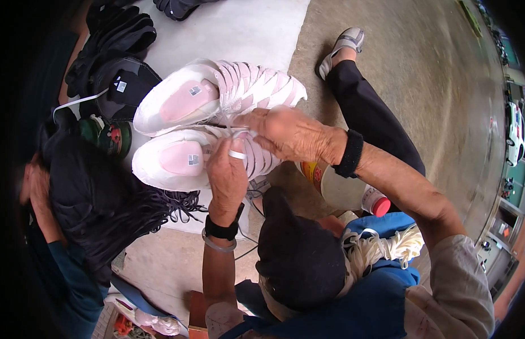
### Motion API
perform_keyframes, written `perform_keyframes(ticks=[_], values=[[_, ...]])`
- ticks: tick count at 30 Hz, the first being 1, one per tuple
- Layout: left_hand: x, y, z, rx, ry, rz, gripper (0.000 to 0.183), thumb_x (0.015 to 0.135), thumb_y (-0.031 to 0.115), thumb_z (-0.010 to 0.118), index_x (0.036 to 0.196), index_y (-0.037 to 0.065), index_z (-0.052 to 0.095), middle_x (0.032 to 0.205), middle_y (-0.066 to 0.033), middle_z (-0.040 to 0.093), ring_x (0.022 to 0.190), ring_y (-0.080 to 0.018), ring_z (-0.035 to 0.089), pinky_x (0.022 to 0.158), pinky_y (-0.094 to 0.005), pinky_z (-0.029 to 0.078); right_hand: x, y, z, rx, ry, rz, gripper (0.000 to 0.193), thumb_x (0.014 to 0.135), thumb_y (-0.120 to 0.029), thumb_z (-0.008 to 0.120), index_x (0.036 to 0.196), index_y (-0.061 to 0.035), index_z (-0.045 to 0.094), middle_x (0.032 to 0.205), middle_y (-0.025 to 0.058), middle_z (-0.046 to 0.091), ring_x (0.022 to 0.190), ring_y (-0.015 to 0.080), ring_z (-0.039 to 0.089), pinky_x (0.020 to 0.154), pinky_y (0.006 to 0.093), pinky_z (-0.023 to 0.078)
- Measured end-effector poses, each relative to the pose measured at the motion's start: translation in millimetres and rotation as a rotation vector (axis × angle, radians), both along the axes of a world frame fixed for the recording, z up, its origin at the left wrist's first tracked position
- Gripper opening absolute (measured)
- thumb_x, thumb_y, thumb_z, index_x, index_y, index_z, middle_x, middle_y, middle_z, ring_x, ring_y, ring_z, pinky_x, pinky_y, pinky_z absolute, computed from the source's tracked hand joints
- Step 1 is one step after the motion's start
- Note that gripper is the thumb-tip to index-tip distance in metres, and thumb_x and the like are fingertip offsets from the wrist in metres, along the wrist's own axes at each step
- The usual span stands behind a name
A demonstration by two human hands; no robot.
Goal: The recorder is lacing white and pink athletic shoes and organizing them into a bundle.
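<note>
Two rows of nested pink-and-white shoe uppers lie side by side before me, heels toward the left. My left hand is at the near row, fingers pinched on a white shoelace. A white band or lace crosses one of its fingers. My right hand reaches over both rows from the right, its fingers closed around the same lace. Its fingertips are slightly blurred and partly hidden. The lace rises thinly between my two hands, over the throat of the uppers.
A co-worker's hand is at the left, beside a heap of black uppers with dark laces. More black uppers lie beyond. A bundle of cream laces rests on blue cloth. A tub and red-capped bottle stand nearby.
</note>
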State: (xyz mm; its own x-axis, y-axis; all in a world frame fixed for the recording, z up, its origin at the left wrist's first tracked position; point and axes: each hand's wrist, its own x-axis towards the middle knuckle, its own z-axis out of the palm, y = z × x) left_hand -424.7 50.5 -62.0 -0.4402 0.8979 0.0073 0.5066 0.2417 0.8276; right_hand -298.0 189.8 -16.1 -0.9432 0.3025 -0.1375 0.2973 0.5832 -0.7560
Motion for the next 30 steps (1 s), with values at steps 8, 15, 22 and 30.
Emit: perform_keyframes(ticks=[8, 15, 22, 30], values=[[-32, 5, -6, -0.053, -0.329, 0.241, 0.051, 0.101, 0.041, 0.035, 0.120, -0.001, 0.058, 0.106, -0.0153, 0.064, 0.096, -0.0226, 0.058, 0.085, -0.0343, 0.044, 24, 39, 20, -0.130, -0.087, -0.073, 0.018, 0.091, -0.014, 0.059, 0.092, 0.0030, 0.061, 0.076, 0.0171, 0.060, 0.074, 0.0256, 0.060, 0.067, 0.0359, 0.047], [-63, 1, -11, -0.126, 0.095, 0.239, 0.049, 0.099, 0.036, 0.037, 0.098, -0.006, 0.064, 0.078, -0.0196, 0.065, 0.071, -0.0332, 0.061, 0.071, -0.0381, 0.049, 31, 45, 18, -0.397, 0.077, -0.254, 0.022, 0.094, -0.016, 0.056, 0.097, 0.0041, 0.064, 0.077, 0.0045, 0.061, 0.071, 0.0121, 0.053, 0.067, 0.0274, 0.046], [-72, 30, 4, -0.070, -0.011, 0.208, 0.045, 0.099, 0.033, 0.038, 0.101, -0.004, 0.064, 0.070, -0.0129, 0.061, 0.061, -0.0218, 0.058, 0.061, -0.0310, 0.048, 16, 35, 18, -0.390, 0.017, -0.288, 0.021, 0.094, -0.017, 0.056, 0.098, 0.0022, 0.064, 0.067, 0.0005, 0.052, 0.063, 0.0094, 0.046, 0.059, 0.0253, 0.042], [-25, 30, 34, -0.016, -0.206, 0.204, 0.043, 0.098, 0.030, 0.039, 0.098, -0.004, 0.065, 0.058, -0.0043, 0.054, 0.048, -0.0093, 0.048, 0.047, -0.0248, 0.039, 4, 34, 0, -0.162, 0.162, -0.232, 0.020, 0.094, -0.019, 0.056, 0.097, 0.0005, 0.063, 0.073, 0.0055, 0.051, 0.067, 0.0090, 0.048, 0.060, 0.0260, 0.043]])
